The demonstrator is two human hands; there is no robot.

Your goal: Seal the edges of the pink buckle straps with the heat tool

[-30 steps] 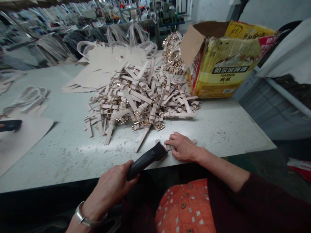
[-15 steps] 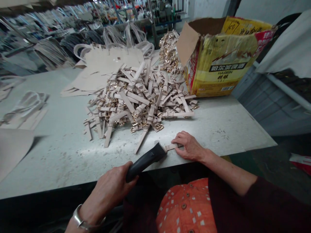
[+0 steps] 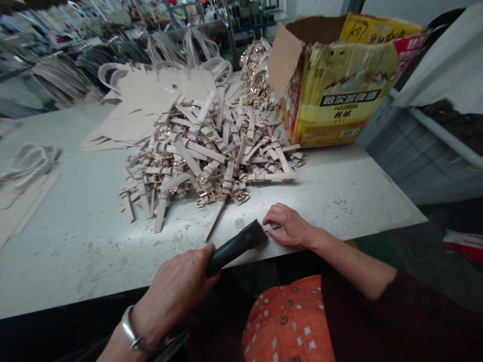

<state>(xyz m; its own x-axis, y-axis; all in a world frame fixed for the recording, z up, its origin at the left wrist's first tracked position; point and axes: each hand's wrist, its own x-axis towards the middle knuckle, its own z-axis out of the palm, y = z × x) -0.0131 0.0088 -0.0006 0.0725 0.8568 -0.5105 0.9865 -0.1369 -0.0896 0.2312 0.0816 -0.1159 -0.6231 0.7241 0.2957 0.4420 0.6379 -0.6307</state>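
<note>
My left hand (image 3: 181, 286) is wrapped round the handle of a black handheld tool (image 3: 237, 247). The tool's wide head points right and meets the end of a small beige strap (image 3: 268, 227) near the table's front edge. My right hand (image 3: 289, 227) pinches that strap between thumb and fingers, pressed low to the tabletop. Part of the strap is hidden by my fingers and the tool head. Just beyond my hands lies a large heap of beige buckle straps (image 3: 204, 151) with gold buckles.
A yellow cardboard box (image 3: 332, 95) stands open at the back right, beside a pile of gold buckles (image 3: 258, 75). Flat beige panels (image 3: 151, 100) lie behind the heap. More beige pieces (image 3: 26, 186) are at the left. A grey bin (image 3: 422, 146) stands beyond the right edge.
The tool in my left hand has moved right, closer to my right hand, and its head now covers more of the strap. The whole view has shifted slightly.
</note>
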